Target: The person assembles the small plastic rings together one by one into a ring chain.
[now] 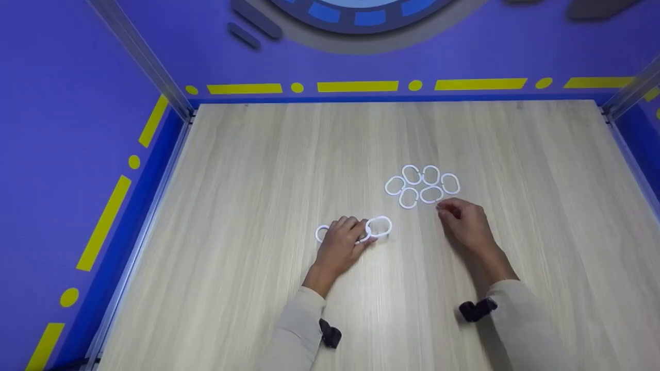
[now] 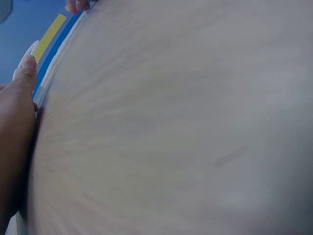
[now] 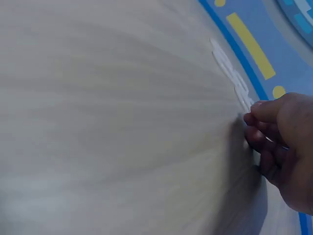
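Note:
My left hand (image 1: 341,242) grips a short chain of white oval links just above the wooden table. One link (image 1: 390,226) of it stands out to the right, hooked through another by my fingers, and a further white loop (image 1: 317,234) shows at the left of the hand. In the left wrist view, the thumb (image 2: 27,73) lies against a white link (image 2: 20,63). My right hand (image 1: 468,224) is beside a group of several loose white links (image 1: 408,198), its bent fingertips close to the nearest link (image 1: 431,202). No link shows between them; actual contact cannot be told.
The loose links lie flat and close together on the pale wooden table (image 1: 247,206). Blue panels (image 1: 361,67) with yellow marks stand behind the table and along its left side. A metal rail (image 1: 139,252) follows the left edge.

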The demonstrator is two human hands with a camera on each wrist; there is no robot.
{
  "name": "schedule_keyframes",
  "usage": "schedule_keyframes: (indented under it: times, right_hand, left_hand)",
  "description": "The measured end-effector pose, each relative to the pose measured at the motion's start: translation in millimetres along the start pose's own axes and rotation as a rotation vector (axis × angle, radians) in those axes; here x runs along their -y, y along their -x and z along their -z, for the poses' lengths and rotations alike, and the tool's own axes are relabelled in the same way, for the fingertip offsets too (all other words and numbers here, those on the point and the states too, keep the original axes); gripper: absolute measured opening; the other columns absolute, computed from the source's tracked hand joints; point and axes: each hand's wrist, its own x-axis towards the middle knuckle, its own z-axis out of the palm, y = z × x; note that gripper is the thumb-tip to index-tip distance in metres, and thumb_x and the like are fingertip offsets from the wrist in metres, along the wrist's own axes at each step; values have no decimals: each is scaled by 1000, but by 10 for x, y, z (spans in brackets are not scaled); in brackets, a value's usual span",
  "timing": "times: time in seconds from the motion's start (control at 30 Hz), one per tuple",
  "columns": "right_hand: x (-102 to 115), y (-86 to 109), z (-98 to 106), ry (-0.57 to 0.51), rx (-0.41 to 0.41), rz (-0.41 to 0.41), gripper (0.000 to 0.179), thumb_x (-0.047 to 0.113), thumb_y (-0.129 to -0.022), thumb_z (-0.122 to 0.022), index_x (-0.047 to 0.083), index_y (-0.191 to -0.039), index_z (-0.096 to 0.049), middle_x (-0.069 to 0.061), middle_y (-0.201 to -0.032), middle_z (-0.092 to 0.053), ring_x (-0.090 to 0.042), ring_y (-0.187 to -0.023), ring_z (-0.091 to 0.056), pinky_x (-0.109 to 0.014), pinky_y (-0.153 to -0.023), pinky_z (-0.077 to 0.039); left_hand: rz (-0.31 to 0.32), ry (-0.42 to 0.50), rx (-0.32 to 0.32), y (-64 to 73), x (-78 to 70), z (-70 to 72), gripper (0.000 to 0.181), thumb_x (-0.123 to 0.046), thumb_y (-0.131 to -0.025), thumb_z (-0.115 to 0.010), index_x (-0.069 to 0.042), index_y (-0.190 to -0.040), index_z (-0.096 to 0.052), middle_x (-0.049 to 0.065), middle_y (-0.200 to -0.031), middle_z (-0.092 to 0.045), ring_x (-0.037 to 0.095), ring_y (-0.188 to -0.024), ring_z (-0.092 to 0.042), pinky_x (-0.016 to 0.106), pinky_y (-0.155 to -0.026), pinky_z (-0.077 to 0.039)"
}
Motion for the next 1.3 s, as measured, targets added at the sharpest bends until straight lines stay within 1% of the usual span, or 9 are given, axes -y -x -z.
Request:
schedule_keyframes:
  times: [0.1,0.23,0.47,0.67,0.83,0.93,1.03,1.1,1.3]
  right_hand:
    - [-26,-64,13,98,-1,32,22,5,-96,-65,4,-117,-71,-17,-102,-71,-23,-86,-59,-27,-74,-44]
    - [-30,-94,29,157,24,25,20,5,-97,-64,4,-115,-70,-16,-102,-68,-25,-86,-57,-36,-75,-43]
    - [-33,-53,31,171,54,32,6,6,-95,-68,3,-100,-71,-12,-93,-63,-24,-84,-55,-36,-74,-43]
    - [-54,-5,35,139,94,52,7,10,-96,-68,3,-95,-69,-9,-100,-57,-21,-86,-53,-30,-74,-41]
    - [-60,26,56,37,103,73,10,8,-98,-64,-2,-97,-63,-18,-121,-57,-32,-109,-59,-41,-93,-46]
    - [-56,35,63,-30,98,83,10,5,-98,-63,-5,-98,-61,-23,-127,-59,-37,-119,-58,-33,-98,-46]
    - [-41,43,57,-55,91,77,8,4,-96,-66,-4,-97,-64,-24,-122,-63,-33,-110,-61,-17,-87,-44]
    - [-33,49,49,-50,86,62,6,3,-94,-68,-3,-96,-67,-22,-114,-66,-27,-100,-60,-11,-78,-42]
    - [-21,57,34,-13,79,42,6,-1,-92,-70,-2,-98,-72,-17,-93,-72,-15,-80,-57,-15,-66,-44]
  left_hand:
    - [-24,1,5,1,8,19,44,-49,-96,-61,-13,-119,-70,-1,-98,-67,17,-92,-62,33,-80,-48]
    - [-43,-4,22,0,15,24,44,-51,-96,-59,-15,-119,-69,-2,-98,-66,16,-91,-60,32,-81,-48]
    - [-37,14,41,0,23,24,44,-52,-96,-58,-16,-120,-68,-2,-99,-66,16,-94,-61,33,-84,-49]
    - [-38,15,55,2,28,26,44,-52,-97,-57,-16,-120,-68,-2,-99,-66,16,-94,-61,33,-85,-49]
    - [-43,8,48,9,27,29,44,-51,-97,-58,-15,-119,-68,-2,-98,-65,16,-93,-61,33,-84,-48]
    - [-46,-5,51,16,27,26,45,-52,-97,-58,-15,-120,-69,-3,-98,-66,16,-93,-61,32,-83,-48]
    - [-55,-17,61,25,20,31,47,-52,-97,-58,-15,-123,-70,-3,-99,-66,15,-93,-61,31,-84,-49]
    - [-59,-21,68,28,15,34,48,-52,-97,-57,-15,-124,-70,-3,-99,-67,15,-94,-62,31,-85,-49]
    - [-64,-18,78,18,11,31,47,-52,-98,-56,-15,-124,-70,-3,-99,-66,15,-93,-61,30,-85,-48]
